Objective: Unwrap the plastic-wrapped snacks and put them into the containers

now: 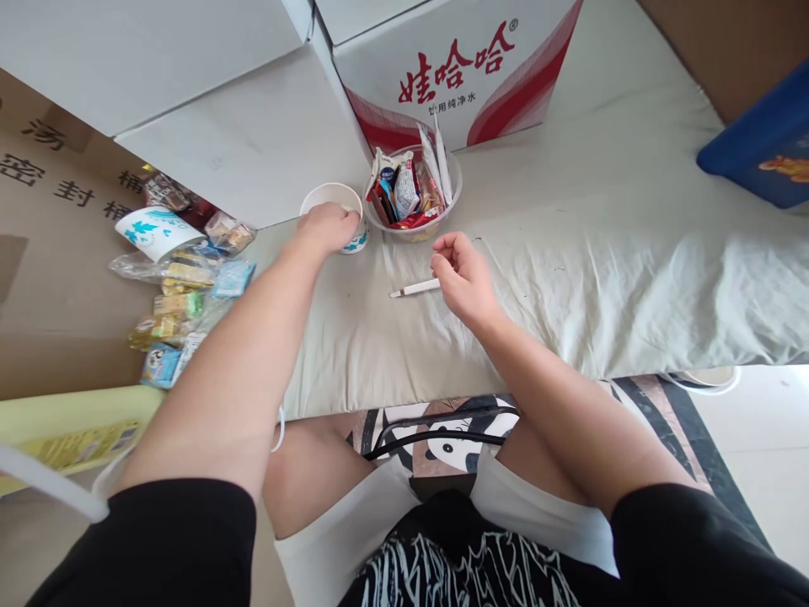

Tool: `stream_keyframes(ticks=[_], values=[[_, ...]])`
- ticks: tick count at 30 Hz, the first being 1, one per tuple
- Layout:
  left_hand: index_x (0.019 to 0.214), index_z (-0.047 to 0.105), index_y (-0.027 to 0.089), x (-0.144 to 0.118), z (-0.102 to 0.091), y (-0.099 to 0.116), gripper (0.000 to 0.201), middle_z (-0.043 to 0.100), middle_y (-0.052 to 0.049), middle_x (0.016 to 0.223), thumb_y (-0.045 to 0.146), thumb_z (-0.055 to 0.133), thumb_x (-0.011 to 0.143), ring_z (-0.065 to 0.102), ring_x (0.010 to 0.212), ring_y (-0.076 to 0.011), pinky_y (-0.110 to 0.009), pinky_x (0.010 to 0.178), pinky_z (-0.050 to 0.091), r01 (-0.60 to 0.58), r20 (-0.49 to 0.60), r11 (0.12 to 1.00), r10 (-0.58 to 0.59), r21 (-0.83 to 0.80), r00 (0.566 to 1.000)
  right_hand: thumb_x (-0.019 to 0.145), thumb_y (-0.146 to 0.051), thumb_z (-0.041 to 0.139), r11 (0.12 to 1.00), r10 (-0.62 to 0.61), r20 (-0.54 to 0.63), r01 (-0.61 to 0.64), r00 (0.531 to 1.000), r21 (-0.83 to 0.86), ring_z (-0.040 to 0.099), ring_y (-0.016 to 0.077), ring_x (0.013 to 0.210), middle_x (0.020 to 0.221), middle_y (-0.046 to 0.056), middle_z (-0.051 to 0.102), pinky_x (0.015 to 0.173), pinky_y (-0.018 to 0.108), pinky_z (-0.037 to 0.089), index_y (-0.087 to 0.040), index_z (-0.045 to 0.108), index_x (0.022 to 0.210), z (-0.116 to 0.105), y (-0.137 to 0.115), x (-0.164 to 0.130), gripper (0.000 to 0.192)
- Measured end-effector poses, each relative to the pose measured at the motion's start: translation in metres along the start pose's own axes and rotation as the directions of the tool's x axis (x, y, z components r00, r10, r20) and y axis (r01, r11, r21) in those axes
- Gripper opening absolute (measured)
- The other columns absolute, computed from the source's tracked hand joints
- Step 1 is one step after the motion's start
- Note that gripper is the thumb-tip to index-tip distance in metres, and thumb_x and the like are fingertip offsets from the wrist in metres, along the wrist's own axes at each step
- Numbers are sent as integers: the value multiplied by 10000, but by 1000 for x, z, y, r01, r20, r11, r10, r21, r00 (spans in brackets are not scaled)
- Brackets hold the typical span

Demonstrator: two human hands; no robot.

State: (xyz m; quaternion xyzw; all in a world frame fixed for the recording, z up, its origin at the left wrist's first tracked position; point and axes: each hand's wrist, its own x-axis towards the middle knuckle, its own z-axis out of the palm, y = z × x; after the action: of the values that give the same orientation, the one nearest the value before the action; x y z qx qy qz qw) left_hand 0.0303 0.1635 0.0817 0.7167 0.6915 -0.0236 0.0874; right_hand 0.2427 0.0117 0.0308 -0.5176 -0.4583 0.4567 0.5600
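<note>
A white paper cup (355, 240) with a blue leaf print stands on the pale cloth. My left hand (329, 226) is closed at its rim, with the fingertips hidden inside or behind the cup. Just to the right is a clear plastic bowl (414, 229) full of wrapped snacks (404, 190) and upright white packets (437, 164). My right hand (464, 278) hovers in front of the bowl, fingers loosely curled and thumb apart from them. A slim white pen-like stick (414, 288) lies on the cloth, its right end hidden by that hand.
Behind the bowl stands a white and red carton (455, 80), beside stacked white boxes (233, 135). On the left, another paper cup (158, 232) lies tipped among wrapped snacks (183, 287) near a brown carton (56, 253). A blue container (762, 139) sits at the right.
</note>
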Motion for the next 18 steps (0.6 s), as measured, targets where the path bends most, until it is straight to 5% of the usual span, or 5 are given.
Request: stream_keyframes(ticks=[4,7,12,18], values=[[886,739,233,-25,12,5,245,726,-167,1142,400,565,932,619,1256,-391,-571,1073,445,-92,-451,992,41,-90,892,860,-207,522,980,-106,-46,96,993,-173,544,147,729,850,-2,599,736,327,464,-235,574,1062,-12,6,15,211],[817,696,280,-29,24,-5,108,671,-132,1064,380,720,852,611,1180,-377,-572,1020,441,-233,-630,943,33,-238,776,828,-155,548,918,-208,-51,177,977,-355,557,164,778,1032,51,639,765,349,490,-262,615,1221,-21,14,27,413],[859,665,244,-37,31,-1,195,622,-120,1087,414,758,844,567,1150,-321,-551,1013,387,-362,-673,893,94,-270,734,802,-142,575,854,-239,-34,193,970,-483,564,210,848,1125,93,624,865,432,535,-278,649,1286,-25,23,43,507],[783,584,246,-93,47,38,154,613,-77,923,332,654,890,574,944,-266,-482,925,440,-621,-661,719,305,-312,686,861,-202,548,836,-350,1,313,937,-451,579,212,871,1084,97,625,842,399,530,-228,634,1158,-17,19,31,310]])
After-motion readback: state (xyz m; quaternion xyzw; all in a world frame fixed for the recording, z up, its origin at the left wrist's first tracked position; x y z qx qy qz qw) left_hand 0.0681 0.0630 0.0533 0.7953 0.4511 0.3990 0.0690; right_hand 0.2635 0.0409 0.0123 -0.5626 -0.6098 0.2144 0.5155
